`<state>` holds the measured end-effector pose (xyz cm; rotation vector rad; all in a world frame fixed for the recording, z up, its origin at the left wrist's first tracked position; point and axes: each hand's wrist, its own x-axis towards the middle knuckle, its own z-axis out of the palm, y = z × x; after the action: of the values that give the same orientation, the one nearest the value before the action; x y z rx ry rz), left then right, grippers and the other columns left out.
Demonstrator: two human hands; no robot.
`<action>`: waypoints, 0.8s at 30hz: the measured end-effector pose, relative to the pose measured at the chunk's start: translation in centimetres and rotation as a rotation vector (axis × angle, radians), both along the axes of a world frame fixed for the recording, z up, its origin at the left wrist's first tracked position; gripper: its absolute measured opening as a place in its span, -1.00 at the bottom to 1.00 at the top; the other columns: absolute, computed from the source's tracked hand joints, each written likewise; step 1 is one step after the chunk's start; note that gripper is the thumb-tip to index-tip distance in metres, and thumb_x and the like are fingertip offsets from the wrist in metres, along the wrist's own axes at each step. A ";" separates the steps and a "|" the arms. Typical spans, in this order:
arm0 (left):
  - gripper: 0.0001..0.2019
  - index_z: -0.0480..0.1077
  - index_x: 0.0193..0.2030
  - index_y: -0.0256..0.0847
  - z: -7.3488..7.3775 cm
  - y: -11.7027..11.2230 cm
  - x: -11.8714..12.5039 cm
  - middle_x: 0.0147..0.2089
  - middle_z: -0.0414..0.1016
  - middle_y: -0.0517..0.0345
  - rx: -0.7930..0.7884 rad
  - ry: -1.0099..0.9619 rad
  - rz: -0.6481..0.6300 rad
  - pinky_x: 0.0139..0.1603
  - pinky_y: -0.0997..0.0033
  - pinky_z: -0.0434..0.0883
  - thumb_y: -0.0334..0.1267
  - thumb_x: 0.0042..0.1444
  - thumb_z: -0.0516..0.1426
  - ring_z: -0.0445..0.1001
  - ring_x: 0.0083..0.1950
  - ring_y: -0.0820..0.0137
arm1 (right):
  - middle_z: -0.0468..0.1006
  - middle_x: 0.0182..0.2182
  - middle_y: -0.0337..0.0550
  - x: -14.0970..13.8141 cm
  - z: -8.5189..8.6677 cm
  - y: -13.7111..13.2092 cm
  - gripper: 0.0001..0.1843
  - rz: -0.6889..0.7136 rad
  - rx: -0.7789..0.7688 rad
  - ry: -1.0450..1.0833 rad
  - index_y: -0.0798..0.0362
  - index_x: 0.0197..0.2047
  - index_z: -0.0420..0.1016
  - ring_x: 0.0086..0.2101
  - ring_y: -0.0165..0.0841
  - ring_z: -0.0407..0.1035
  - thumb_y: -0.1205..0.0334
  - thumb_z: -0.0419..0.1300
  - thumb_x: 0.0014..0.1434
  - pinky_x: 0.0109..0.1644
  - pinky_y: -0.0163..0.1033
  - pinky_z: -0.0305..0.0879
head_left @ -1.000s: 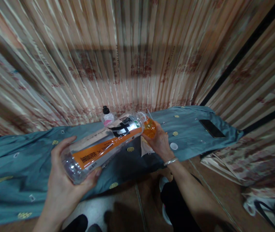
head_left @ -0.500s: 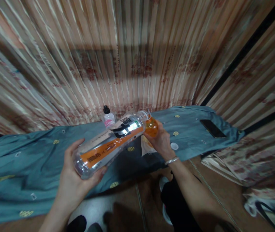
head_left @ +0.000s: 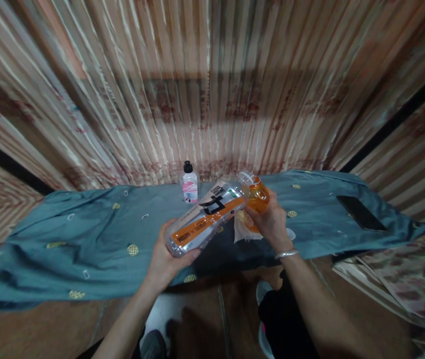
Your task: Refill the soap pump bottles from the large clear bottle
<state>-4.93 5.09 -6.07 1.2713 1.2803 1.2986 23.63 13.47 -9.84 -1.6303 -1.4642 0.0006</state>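
Around the base of a clear plastic bottle [head_left: 208, 217] with an orange and silver label, my left hand [head_left: 167, 257] is closed. The bottle is tilted, its open neck pointing up and to the right. A small orange translucent bottle [head_left: 258, 195] is in my right hand [head_left: 274, 219], fingers wrapped round it. Its top is close beside the clear bottle's neck; whether they touch I cannot tell. Under my right hand lies a pale packet [head_left: 244, 232] with an orange print, partly hidden. A white round cap [head_left: 291, 234] lies just past my right wrist.
A clear bottle with a black pump-like top and pink label [head_left: 189, 184] stands at the back of the teal cloth-covered surface [head_left: 100, 244]. A dark phone [head_left: 361, 213] lies at its right. A pleated curtain [head_left: 182, 99] hangs close behind.
The view has shifted, so everything sits farther right or smaller. Both hands still hold their bottles; the orange bottle appears more upright beside the clear bottle's neck.
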 end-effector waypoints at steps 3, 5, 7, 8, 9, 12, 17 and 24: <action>-0.15 0.31 0.07 -0.13 -2.3 0.2 0.4 0.05 0.68 -0.10 -0.083 -0.101 -0.039 0.23 -0.09 0.57 0.00 -0.38 0.55 0.68 0.11 -0.05 | 0.73 -0.06 0.24 -0.1 0.5 -0.2 -0.14 -0.026 -0.062 -0.002 0.15 0.30 0.36 -0.09 0.12 0.66 -0.21 0.38 0.10 -0.07 0.06 0.54; -0.09 0.31 0.05 -0.14 -3.7 0.4 0.6 0.00 0.68 -0.06 -0.124 -0.158 -0.042 0.20 -0.06 0.57 0.07 -0.47 0.56 0.68 0.04 -0.01 | 0.72 -0.03 0.24 -0.2 0.8 -0.3 -0.15 -0.028 -0.090 -0.002 0.15 0.29 0.36 -0.08 0.12 0.66 -0.18 0.39 0.09 -0.06 0.06 0.53; -0.11 0.32 0.04 -0.16 -4.7 0.5 1.0 -0.02 0.67 -0.06 -0.171 -0.182 -0.074 0.17 -0.02 0.57 0.02 -0.44 0.57 0.66 0.01 0.04 | 0.72 -0.02 0.23 -0.3 1.2 -0.5 -0.15 -0.020 -0.095 0.004 0.14 0.29 0.36 -0.08 0.11 0.66 -0.17 0.39 0.07 -0.06 0.04 0.53; -0.11 0.31 0.04 -0.16 -5.0 0.5 1.1 -0.04 0.67 -0.04 -0.192 -0.186 -0.092 0.15 -0.01 0.57 0.00 -0.45 0.58 0.66 0.00 0.05 | 0.72 -0.02 0.22 -0.4 1.3 -0.5 -0.15 -0.016 -0.094 0.005 0.14 0.29 0.37 -0.08 0.10 0.66 -0.17 0.39 0.07 -0.06 0.03 0.53; -0.11 0.31 0.03 -0.16 -5.2 0.5 1.4 -0.05 0.66 -0.03 -0.209 -0.185 -0.111 0.14 0.00 0.57 -0.01 -0.45 0.58 0.65 -0.02 0.06 | 0.73 -0.02 0.22 -0.5 1.3 -0.6 -0.16 -0.012 -0.094 0.004 0.14 0.29 0.37 -0.09 0.09 0.67 -0.17 0.38 0.07 -0.06 0.02 0.53; -0.09 0.30 0.04 -0.16 -5.6 0.3 2.1 -0.04 0.64 0.00 -0.239 -0.153 -0.158 0.15 -0.01 0.54 -0.04 -0.47 0.58 0.64 0.01 0.05 | 0.73 -0.05 0.20 -0.6 1.3 -0.6 -0.17 -0.005 -0.087 -0.006 0.13 0.29 0.37 -0.09 0.08 0.67 -0.19 0.36 0.09 -0.06 0.02 0.53; 0.00 0.31 0.17 -0.15 -5.6 0.3 3.3 0.07 0.60 0.04 -0.231 -0.024 -0.177 0.30 -0.04 0.43 -0.18 -0.52 0.57 0.57 0.12 0.04 | 0.73 -0.04 0.19 -0.6 0.9 -0.5 -0.18 0.002 -0.074 -0.013 0.12 0.29 0.36 -0.09 0.07 0.66 -0.21 0.34 0.12 -0.05 0.02 0.53; -0.16 0.44 0.02 -0.16 -6.4 0.7 4.6 -0.01 0.65 0.14 -0.261 0.048 -0.233 0.20 0.10 0.47 -0.39 -0.55 0.55 0.59 0.07 0.10 | 0.72 -0.01 0.19 -1.2 0.7 -0.5 -0.18 0.067 -0.052 -0.034 0.09 0.28 0.39 -0.06 0.07 0.65 -0.29 0.30 0.14 -0.01 0.05 0.54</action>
<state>-0.30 5.80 -12.47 1.2290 1.2481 0.9106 22.39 12.96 -9.10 -1.6295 -1.5554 0.0496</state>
